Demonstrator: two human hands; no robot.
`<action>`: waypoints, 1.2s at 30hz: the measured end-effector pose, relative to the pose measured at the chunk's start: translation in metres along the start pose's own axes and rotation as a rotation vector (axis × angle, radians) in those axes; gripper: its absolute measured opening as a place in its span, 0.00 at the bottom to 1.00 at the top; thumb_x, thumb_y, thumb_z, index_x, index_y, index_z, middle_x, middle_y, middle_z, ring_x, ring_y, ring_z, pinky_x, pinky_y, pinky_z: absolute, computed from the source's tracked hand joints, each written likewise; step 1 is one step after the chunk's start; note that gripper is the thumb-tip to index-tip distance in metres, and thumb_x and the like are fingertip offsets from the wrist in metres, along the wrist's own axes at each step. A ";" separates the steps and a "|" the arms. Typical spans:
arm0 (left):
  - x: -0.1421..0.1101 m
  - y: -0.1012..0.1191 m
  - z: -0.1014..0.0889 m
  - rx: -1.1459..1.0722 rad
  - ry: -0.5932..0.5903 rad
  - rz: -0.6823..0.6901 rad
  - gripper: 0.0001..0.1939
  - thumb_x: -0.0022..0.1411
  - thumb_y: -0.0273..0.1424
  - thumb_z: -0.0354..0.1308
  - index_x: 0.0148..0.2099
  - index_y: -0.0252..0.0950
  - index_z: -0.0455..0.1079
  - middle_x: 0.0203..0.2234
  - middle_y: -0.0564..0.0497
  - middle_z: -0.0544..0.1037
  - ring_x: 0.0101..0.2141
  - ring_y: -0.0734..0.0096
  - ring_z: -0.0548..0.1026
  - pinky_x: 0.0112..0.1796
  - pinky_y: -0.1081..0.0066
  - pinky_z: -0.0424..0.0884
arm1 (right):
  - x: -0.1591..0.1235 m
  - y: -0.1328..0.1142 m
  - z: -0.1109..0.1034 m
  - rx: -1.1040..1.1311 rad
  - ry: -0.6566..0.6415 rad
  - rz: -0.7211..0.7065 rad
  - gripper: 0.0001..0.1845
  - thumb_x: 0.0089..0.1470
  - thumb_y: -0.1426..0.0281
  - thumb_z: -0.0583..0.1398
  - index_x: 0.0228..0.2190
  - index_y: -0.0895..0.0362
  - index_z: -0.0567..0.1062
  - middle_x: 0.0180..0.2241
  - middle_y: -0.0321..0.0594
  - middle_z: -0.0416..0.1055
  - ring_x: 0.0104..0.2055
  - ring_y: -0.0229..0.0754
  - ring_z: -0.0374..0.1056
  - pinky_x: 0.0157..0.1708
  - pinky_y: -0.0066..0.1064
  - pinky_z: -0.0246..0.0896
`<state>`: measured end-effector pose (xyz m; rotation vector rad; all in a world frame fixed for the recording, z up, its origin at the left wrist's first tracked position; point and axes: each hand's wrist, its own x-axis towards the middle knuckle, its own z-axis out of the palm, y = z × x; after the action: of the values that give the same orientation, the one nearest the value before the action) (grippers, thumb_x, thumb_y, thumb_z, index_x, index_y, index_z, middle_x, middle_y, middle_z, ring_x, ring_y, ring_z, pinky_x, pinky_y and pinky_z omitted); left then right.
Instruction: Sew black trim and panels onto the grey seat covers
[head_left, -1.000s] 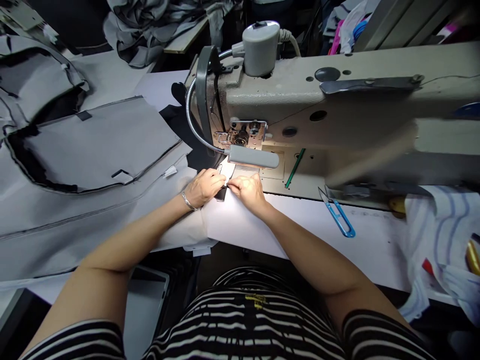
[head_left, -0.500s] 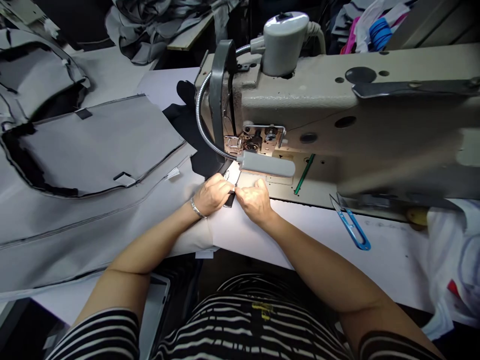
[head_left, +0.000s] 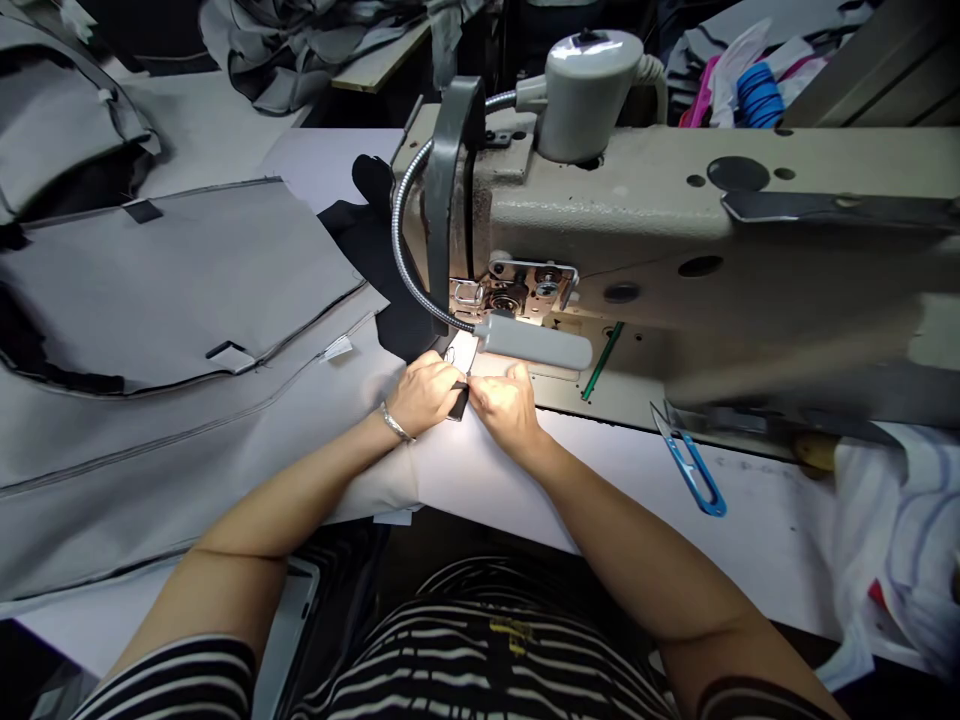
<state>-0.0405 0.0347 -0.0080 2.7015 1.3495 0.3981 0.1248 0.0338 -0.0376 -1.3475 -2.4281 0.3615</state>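
Under the lamp of the sewing machine (head_left: 600, 210), my two hands meet fingertip to fingertip just in front of the needle area. My left hand (head_left: 427, 393), with a silver bracelet at its wrist, pinches a small black fabric strip (head_left: 459, 402). The strip's lower end hangs out below the fingers. My right hand (head_left: 504, 398) is closed in a pinch at the strip's right edge; what lies between its fingertips is too small to make out. Black fabric (head_left: 409, 290) lies beside the machine head, behind my left hand.
Large grey fabric panels (head_left: 187, 270) with black edging spread over the left of the table. Blue thread snips (head_left: 694, 465) lie to the right, and a green stick (head_left: 602, 362) rests on the machine bed. A lamp (head_left: 536, 342) juts out above my hands. White cloth (head_left: 892, 500) lies far right.
The view has shifted slightly, moving the machine and fabric in the picture. Both hands keep their pinch at nearly the same spot, with small finger movement only.
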 end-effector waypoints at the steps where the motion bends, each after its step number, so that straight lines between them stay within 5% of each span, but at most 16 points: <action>1: 0.003 0.000 0.001 0.002 -0.005 -0.011 0.08 0.59 0.26 0.49 0.35 0.33 0.70 0.32 0.46 0.78 0.35 0.63 0.71 0.40 0.63 0.68 | 0.001 0.001 -0.001 0.016 -0.003 0.030 0.16 0.60 0.74 0.51 0.23 0.57 0.72 0.19 0.36 0.68 0.23 0.36 0.60 0.35 0.34 0.44; 12: 0.018 0.003 0.010 0.065 0.004 -0.129 0.09 0.60 0.28 0.50 0.36 0.34 0.72 0.32 0.49 0.78 0.36 0.64 0.71 0.39 0.66 0.67 | 0.003 0.005 -0.004 0.043 0.001 0.171 0.16 0.61 0.70 0.50 0.29 0.56 0.76 0.26 0.40 0.76 0.29 0.40 0.66 0.39 0.34 0.48; 22: 0.026 0.005 0.009 0.083 0.058 -0.070 0.12 0.62 0.29 0.48 0.34 0.34 0.74 0.30 0.46 0.77 0.35 0.64 0.73 0.41 0.64 0.67 | 0.010 0.014 -0.012 0.172 0.039 0.214 0.14 0.58 0.69 0.53 0.40 0.55 0.77 0.40 0.42 0.76 0.41 0.43 0.69 0.41 0.32 0.56; 28: 0.025 -0.007 0.009 0.022 0.115 -0.029 0.11 0.62 0.32 0.52 0.34 0.35 0.74 0.34 0.47 0.77 0.35 0.66 0.73 0.40 0.65 0.69 | 0.018 0.026 -0.025 0.289 -0.096 0.351 0.19 0.56 0.67 0.53 0.17 0.56 0.73 0.21 0.38 0.73 0.28 0.40 0.67 0.33 0.28 0.58; 33: 0.025 -0.016 0.004 -0.084 0.120 -0.018 0.12 0.62 0.35 0.54 0.35 0.33 0.75 0.33 0.46 0.78 0.36 0.66 0.75 0.39 0.67 0.71 | 0.028 0.022 -0.032 0.382 -0.053 0.419 0.13 0.51 0.72 0.55 0.19 0.56 0.72 0.21 0.37 0.73 0.28 0.40 0.67 0.35 0.28 0.60; 36: 0.025 -0.019 0.000 -0.174 0.150 -0.036 0.15 0.64 0.35 0.51 0.32 0.34 0.75 0.32 0.46 0.79 0.34 0.68 0.76 0.37 0.70 0.71 | 0.029 0.017 -0.030 0.574 -0.104 0.393 0.15 0.53 0.73 0.53 0.18 0.57 0.70 0.14 0.34 0.66 0.20 0.36 0.63 0.30 0.27 0.60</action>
<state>-0.0409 0.0657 -0.0075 2.5463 1.3286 0.6928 0.1358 0.0687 -0.0122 -1.5318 -1.8864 1.1492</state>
